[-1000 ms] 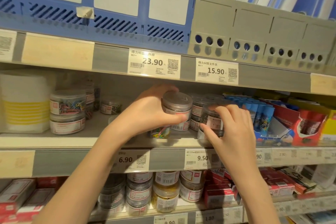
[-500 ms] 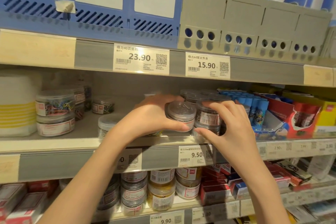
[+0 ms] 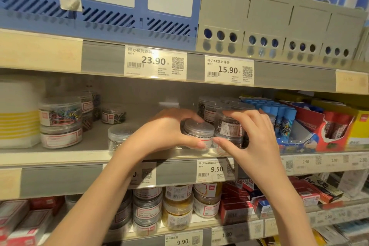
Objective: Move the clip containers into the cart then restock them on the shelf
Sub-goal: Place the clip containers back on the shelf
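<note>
At the far left of the middle shelf stood a white tub with yellow bands. Just beside it two clear tubs of clips were stacked one on the other, the top one full of coloured clips. Behind them and further right sat a smaller tub, and nearer the front edge a clear tub with a pale lid stood on the shelf.

The left hand reached in from below, its fingers and thumb curled round a clip tub with a grey lid. That tub sat low at the shelf's front, but whether its base touched the shelf was hard to tell, as the hand covered it. The right hand was just beside it, thumb low and fingers hooked over the top of a stack of tubs, gripping it. More tubs stood behind, touching one another.

Right of them were blue glue sticks in a display box, then a red box and a yellow box.

Price tags lined the shelf edge; one read 9.50. Above, a blue file rack stood left of a grey one. Below were stacked jars.
</note>
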Action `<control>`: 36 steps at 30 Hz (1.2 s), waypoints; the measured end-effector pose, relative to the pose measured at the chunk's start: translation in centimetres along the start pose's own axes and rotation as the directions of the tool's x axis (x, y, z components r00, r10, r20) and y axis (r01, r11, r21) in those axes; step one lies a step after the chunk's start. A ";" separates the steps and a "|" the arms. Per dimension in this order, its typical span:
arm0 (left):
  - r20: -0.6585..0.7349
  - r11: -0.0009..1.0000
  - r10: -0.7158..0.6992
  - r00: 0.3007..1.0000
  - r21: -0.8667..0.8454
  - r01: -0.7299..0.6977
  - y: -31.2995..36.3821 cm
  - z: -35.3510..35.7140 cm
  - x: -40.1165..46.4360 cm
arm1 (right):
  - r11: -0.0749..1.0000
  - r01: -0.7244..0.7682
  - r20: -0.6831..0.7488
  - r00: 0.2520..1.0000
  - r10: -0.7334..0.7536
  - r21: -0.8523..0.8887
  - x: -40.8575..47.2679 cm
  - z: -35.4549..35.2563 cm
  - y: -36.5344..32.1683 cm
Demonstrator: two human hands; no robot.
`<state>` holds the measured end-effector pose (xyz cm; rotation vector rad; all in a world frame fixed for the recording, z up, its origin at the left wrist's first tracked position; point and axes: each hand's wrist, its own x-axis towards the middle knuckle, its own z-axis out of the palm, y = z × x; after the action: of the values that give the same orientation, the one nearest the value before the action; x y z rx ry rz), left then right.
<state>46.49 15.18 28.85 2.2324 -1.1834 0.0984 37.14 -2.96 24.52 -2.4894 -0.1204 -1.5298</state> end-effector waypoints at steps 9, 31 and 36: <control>0.068 0.999 0.043 0.997 0.012 -0.044 -0.1 -0.4 -0.3 | 1.000 0.003 0.004 1.000 -0.003 -0.009 0.1 -0.1 -0.2; -0.214 0.992 -0.006 0.977 0.123 0.033 -3.7 -4.4 -7.0 | 0.999 -0.004 0.029 1.000 0.005 -0.032 0.2 0.0 -0.4; -0.263 0.990 -0.063 0.963 0.104 0.093 -5.1 -4.6 -8.4 | 0.999 -0.034 0.039 0.999 0.036 -0.032 0.2 -0.1 -0.8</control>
<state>46.38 25.94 27.40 2.2786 -0.9686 0.4246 36.95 -2.25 24.85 -2.5335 -0.0592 -1.4801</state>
